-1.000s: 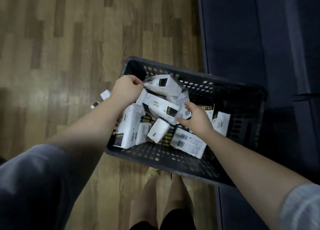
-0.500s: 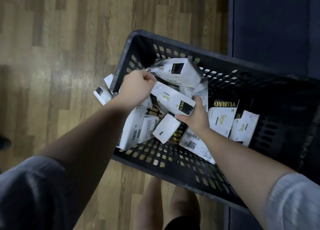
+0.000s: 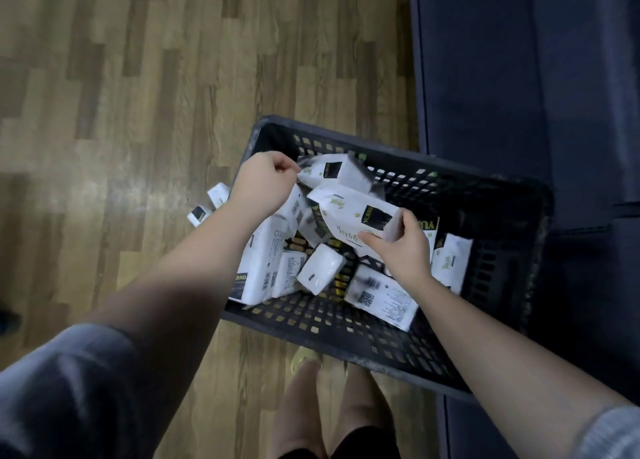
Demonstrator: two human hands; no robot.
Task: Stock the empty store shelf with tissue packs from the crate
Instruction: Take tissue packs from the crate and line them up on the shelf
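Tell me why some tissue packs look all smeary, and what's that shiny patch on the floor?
Head view: the pack pinched by the left hand is motion-blurred, as are labels beside the right hand; the wooden floor shows pale glare from a light; the room is dim overall.

Wood-grain plank floor [image 3: 138, 112] with soft sheen, dark perforated plastic crate [image 3: 485, 195], glossy white film-wrapped tissue packs [image 3: 349, 212]

The dark perforated crate [image 3: 502, 199] stands on the floor, with many white tissue packs [image 3: 320, 273] lying jumbled inside; two more packs [image 3: 207, 204] lie just outside its left wall
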